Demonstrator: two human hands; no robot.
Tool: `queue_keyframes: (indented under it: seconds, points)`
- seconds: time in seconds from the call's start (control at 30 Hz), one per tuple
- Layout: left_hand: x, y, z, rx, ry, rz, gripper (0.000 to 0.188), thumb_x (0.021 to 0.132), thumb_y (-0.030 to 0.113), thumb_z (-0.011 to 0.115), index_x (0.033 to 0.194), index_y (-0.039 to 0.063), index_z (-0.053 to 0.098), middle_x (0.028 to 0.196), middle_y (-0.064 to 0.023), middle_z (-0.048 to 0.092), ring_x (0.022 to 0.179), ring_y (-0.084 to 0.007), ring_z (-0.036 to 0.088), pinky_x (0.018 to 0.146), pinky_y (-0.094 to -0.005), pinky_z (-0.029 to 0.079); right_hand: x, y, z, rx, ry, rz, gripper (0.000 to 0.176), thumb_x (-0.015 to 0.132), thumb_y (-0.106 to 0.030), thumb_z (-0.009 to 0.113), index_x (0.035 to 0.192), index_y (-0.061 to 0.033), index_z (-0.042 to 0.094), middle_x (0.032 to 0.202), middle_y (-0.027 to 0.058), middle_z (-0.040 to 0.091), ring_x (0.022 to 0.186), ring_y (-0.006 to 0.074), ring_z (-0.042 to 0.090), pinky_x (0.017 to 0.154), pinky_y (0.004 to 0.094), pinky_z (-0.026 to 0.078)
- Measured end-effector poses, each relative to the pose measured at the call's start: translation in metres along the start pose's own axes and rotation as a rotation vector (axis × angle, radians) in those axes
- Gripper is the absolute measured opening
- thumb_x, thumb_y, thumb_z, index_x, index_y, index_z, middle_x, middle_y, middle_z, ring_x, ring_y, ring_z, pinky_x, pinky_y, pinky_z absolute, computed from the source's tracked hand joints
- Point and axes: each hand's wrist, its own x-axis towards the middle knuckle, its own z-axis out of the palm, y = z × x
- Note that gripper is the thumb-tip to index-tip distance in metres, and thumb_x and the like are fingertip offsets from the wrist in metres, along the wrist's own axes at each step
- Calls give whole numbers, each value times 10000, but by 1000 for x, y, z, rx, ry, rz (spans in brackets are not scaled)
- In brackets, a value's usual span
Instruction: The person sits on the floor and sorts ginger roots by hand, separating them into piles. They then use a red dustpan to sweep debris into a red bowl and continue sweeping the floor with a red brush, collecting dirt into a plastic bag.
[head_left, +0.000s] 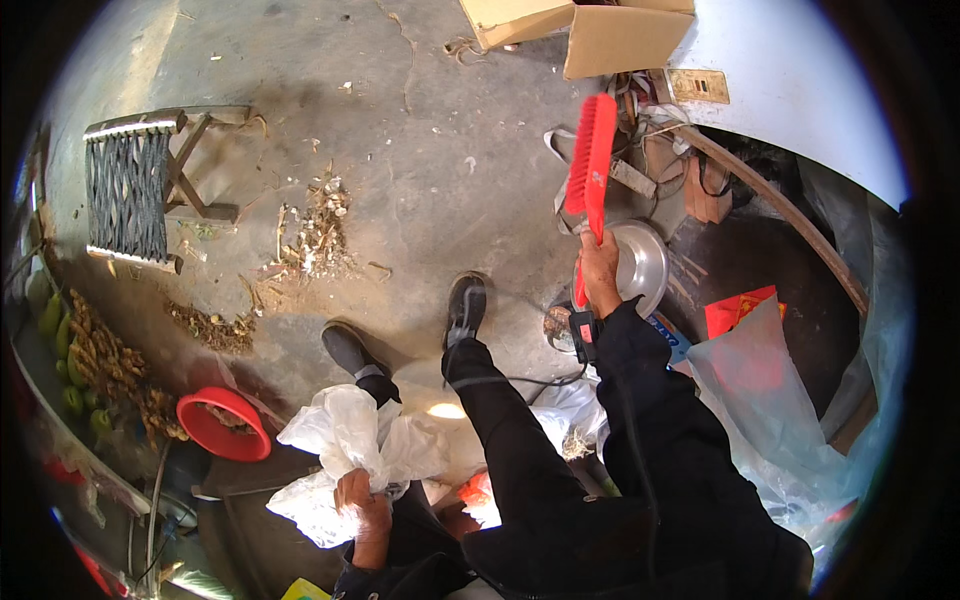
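My right hand (600, 271) grips the handle of a red bench brush (598, 161), its bristles facing left. The brush is raised in front of a round metal basin (643, 259), which my hand and sleeve partly cover. In my left hand (365, 499) a crumpled white translucent plastic bag (349, 431) is bunched up; its contents, if any, cannot be made out. On the concrete floor ahead of my feet lies a pile of dry plant scraps and pale bits (324, 229). A second heap of brown debris (214, 328) lies nearer, to the left.
A folding stool (127, 195) with a woven dark strap seat stands at left. Below it are a red plastic basin (225, 424), green vegetables and ginger-like roots (109, 349). A cardboard box (630, 37), bricks (706, 191), a wooden stick (780, 217) and plastic sheeting (757, 397) line the right.
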Motion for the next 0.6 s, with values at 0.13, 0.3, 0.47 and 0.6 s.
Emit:
queue_keyframes:
  seconds: [0.13, 0.3, 0.47, 0.6]
  points:
    - [7, 1, -1, 8, 16, 25, 175, 665, 1, 620, 838, 28, 624, 815, -129, 618, 794, -364, 588, 701, -448, 458, 48, -27, 28, -78, -47, -164, 236, 896, -272, 609, 892, -45, 548, 651, 23, 514, 501, 133, 511, 441, 302, 429]
    - [9, -3, -1, 23, -21, -12, 163, 670, 13, 615, 832, 29, 621, 822, -127, 620, 797, -361, 588, 706, -449, 455, 77, -40, 95, -369, -84, -310, 239, 905, -257, 580, 958, -26, 553, 693, 99, 569, 561, 207, 586, 517, 355, 474]
    - [12, -1, -6, 33, -93, -61, 153, 686, 17, 594, 834, 34, 630, 857, -116, 637, 812, -344, 597, 719, -451, 453, -38, 2, 123, -602, -296, -362, 337, 870, -348, 586, 1008, -52, 506, 825, 273, 638, 833, 466, 618, 712, 522, 477]
    - [16, -2, -7, 13, -77, -53, 161, 673, 13, 591, 828, 33, 627, 856, -118, 641, 805, -345, 598, 713, -454, 453, -46, -25, 117, -581, -341, -422, 327, 885, -348, 579, 984, -48, 493, 808, 264, 641, 821, 473, 616, 705, 527, 470]
